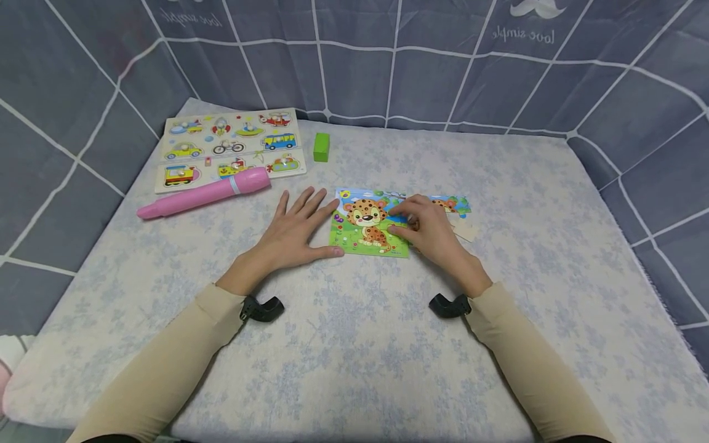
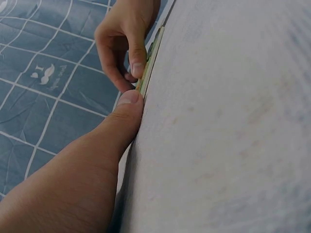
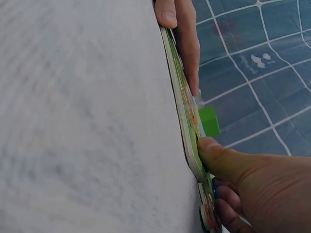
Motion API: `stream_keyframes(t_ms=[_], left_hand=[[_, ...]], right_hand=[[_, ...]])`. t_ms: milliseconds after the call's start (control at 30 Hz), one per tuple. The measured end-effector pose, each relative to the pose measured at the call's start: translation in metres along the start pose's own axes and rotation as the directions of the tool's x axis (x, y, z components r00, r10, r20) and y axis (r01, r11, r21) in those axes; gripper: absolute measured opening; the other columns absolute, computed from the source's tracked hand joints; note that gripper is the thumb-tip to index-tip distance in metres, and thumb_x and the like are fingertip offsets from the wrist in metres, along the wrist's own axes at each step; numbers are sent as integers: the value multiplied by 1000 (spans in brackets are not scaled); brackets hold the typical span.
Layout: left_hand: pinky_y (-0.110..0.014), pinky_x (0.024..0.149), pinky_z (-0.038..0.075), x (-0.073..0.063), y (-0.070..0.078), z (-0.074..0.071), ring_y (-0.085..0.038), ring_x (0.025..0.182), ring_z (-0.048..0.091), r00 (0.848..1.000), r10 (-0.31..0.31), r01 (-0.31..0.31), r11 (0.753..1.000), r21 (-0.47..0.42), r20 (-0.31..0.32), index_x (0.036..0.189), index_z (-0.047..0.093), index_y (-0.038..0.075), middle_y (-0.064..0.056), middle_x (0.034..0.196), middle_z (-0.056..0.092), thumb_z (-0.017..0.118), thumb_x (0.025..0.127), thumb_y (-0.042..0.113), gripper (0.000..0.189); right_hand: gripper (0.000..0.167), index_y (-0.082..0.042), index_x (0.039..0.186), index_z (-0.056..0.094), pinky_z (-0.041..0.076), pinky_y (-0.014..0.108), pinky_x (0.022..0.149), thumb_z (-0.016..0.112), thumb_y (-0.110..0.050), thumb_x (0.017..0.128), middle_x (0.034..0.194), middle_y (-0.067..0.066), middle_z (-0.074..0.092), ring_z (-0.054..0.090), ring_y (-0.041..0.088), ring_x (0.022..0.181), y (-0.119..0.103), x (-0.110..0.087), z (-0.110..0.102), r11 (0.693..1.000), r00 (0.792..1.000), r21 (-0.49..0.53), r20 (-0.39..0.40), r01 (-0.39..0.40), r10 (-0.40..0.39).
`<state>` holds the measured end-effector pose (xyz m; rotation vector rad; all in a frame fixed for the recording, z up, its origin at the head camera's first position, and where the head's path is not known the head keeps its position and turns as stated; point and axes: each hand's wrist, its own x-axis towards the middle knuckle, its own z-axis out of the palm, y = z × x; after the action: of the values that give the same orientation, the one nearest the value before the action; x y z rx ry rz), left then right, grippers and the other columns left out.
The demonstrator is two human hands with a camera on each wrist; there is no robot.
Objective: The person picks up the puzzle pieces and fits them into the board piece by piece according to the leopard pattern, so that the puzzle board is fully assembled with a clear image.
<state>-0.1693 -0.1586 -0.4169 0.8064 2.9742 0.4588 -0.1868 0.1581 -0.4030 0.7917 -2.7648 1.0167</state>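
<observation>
In the head view a square jigsaw puzzle [image 1: 362,237] with a cartoon leopard on green grass lies flat on the cloth. My left hand [image 1: 296,231] is spread flat beside it, with the thumb at its lower left corner and the forefinger along its left edge. Over the right side, my right hand [image 1: 429,227] pinches a puzzle piece between thumb and forefinger; the piece is mostly hidden by the fingers. In the right wrist view the right thumb [image 3: 218,155] bears on the puzzle's edge, seen side-on. Its other fingers are curled beneath the palm.
Beyond the right hand lie a picture strip [image 1: 456,203] with leopard spots and pale, blank-sided pieces [image 1: 466,230]. A green block [image 1: 321,147] stands behind the puzzle. At the back left are a vehicle peg board [image 1: 207,163] and a thick pink pen-shaped thing [image 1: 205,195] overlapping its front edge.
</observation>
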Motion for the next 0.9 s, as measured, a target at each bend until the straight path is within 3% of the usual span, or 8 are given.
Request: stream_keyframes(t_ms=[667, 900], left_hand=[[-67, 128, -7, 1, -1, 1, -32, 166, 5, 1000, 0, 0, 1000, 1, -9, 170, 23, 26, -10, 177, 16, 65, 89, 75, 104], [-67, 128, -6, 0, 0, 0, -34, 165, 7, 1000, 3, -3, 1000, -3, -13, 170, 24, 26, -11, 177, 18, 66, 89, 74, 103]], right_hand=[[27, -5, 116, 79, 48, 40, 74, 83, -17, 93, 118, 15, 69, 61, 26, 85, 1, -3, -4, 1000, 999, -1, 28, 21, -21], [27, -5, 116, 79, 53, 42, 78, 84, -15, 92, 117, 14, 70, 65, 28, 92, 1, -4, -3, 1000, 999, 10, 29, 20, -21]])
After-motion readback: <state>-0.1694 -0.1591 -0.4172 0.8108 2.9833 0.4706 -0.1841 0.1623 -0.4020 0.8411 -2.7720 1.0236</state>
